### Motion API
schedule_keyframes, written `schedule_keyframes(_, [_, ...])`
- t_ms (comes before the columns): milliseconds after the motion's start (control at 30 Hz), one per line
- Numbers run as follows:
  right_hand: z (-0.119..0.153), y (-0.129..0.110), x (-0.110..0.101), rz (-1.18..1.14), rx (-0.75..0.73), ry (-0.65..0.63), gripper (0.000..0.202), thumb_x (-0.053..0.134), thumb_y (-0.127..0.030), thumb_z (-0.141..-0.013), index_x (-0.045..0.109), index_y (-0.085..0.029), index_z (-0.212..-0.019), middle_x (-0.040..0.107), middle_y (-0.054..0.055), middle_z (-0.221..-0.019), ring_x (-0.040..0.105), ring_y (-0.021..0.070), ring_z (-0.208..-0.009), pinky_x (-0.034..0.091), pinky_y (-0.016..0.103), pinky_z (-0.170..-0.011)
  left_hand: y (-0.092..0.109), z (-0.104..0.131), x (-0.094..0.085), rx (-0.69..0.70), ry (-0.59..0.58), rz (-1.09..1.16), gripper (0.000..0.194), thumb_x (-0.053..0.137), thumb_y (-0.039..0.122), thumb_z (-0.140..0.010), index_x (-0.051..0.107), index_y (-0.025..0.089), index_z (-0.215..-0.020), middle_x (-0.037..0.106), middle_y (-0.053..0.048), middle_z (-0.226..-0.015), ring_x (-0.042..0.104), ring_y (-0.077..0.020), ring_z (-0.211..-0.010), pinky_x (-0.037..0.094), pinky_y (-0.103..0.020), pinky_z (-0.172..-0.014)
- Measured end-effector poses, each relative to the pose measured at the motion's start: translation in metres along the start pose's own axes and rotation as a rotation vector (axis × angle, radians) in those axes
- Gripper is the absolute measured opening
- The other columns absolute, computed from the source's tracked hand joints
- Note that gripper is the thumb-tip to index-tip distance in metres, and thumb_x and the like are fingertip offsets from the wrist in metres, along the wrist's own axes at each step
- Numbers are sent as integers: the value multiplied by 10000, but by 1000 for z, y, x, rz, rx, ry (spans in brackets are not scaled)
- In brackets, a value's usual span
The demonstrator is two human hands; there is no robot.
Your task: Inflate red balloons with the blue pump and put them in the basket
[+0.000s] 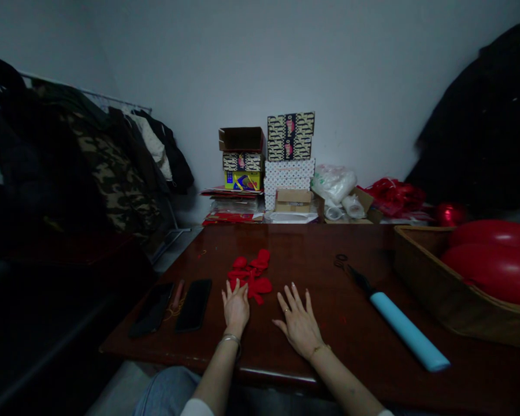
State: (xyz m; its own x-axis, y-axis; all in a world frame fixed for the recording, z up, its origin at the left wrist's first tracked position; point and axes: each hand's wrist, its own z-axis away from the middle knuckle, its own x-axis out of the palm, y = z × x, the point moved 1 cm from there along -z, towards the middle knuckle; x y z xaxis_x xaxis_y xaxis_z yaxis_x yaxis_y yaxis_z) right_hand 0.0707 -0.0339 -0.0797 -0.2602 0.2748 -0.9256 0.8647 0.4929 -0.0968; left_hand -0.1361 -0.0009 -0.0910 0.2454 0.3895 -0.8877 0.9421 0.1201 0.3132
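Observation:
Several limp red balloons (260, 284) lie in a loose heap on the dark wooden table (303, 248). My left hand (235, 306) rests at the near edge of the heap, its fingertips touching the red pieces, fingers stretched out. To the right of the heap, my right hand (300, 322) lies flat on the tabletop with the fingers spread and nothing in them. Further right is a light blue hand pump (409, 332) with a black nozzle. Black-handled scissors (341, 262) lie just beyond its tip.
Two dark phones (193, 305) (152, 309) lie at the left, with yellow loops between them. A woven basket (420, 242) holding inflated red balloons (498, 263) stands at the right. Stacked boxes (289, 179) and plastic bags (335, 182) are behind the table. Coats hang at the left.

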Motion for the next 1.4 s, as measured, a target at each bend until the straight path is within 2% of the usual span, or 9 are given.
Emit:
schedule_keyframes(233, [1,0,-9,1,21,13,658,339,-581,-871,315,-182,-1393,199,123,-1493,45,292,-1392,17,582,-1090,-4,-10,-19,2,-27,3,403,278,261,-933,634,183,-1104,581,-71,-1263,314,-287,-1328,166,-521,-1097])
schedule_keyframes(400, [0,-3,-13,-9,41,12,647,363,-572,-866,323,-195,-1391,207,122,-1492,62,303,-1391,37,603,-1078,-3,-8,-29,30,-22,-10,412,399,469,-885,620,196,-1100,572,-92,-1274,315,-310,-1325,153,-534,-1090])
schedule_keyframes(533, [4,-4,-12,-10,37,10,646,366,-572,-864,325,-200,-1391,194,118,-1496,63,303,-1391,41,604,-1079,-1,-4,-28,13,-45,-14,298,423,355,-895,658,225,-1025,579,-68,-1265,361,-285,-1304,191,-521,-1082])
schedule_keyframes(633, [5,-3,-15,-3,49,14,646,365,-567,-866,324,-191,-1390,198,117,-1495,49,296,-1392,33,602,-1081,2,-6,-33,13,-6,8,307,395,315,-909,648,226,-1060,585,-59,-1257,387,-267,-1290,210,-514,-1079])
schedule_keyframes(800, [3,-1,-23,-4,87,16,622,406,-513,-869,331,-177,-1387,211,125,-1491,53,296,-1392,37,608,-1077,12,-16,-51,142,21,36,277,391,296,-912,644,266,-1020,568,-32,-1280,368,-243,-1305,117,-543,-1096])
schedule_keyframes(1000, [0,0,-26,-56,153,20,605,425,-486,-863,328,-204,-1389,204,107,-1497,42,287,-1394,55,598,-1077,35,-15,-77,405,-81,90,244,420,302,-907,654,281,-972,531,13,-1321,289,-200,-1348,64,-502,-1117])
schedule_keyframes(1133, [1,4,-26,-176,186,1,594,457,-473,-849,326,-258,-1387,202,94,-1501,59,282,-1394,48,602,-1068,49,-8,-91,554,-137,142,240,426,308,-908,654,289,-977,530,29,-1320,260,-177,-1359,57,-473,-1123])
schedule_keyframes(1267, [4,5,-27,-251,176,-21,440,482,-447,-843,479,-336,-1269,275,47,-1483,137,262,-1386,54,596,-1066,58,-3,-97,574,-157,193,243,424,321,-907,657,279,-963,528,19,-1322,271,-177,-1355,58,-466,-1125])
schedule_keyframes(1400, [6,2,-28,-308,183,-13,271,469,-402,-857,613,-337,-1077,369,28,-1437,232,241,-1362,57,591,-1063,60,-2,-98,523,-178,245,242,429,329,-900,659,279,-952,535,7,-1316,298,-173,-1343,93,-461,-1124])
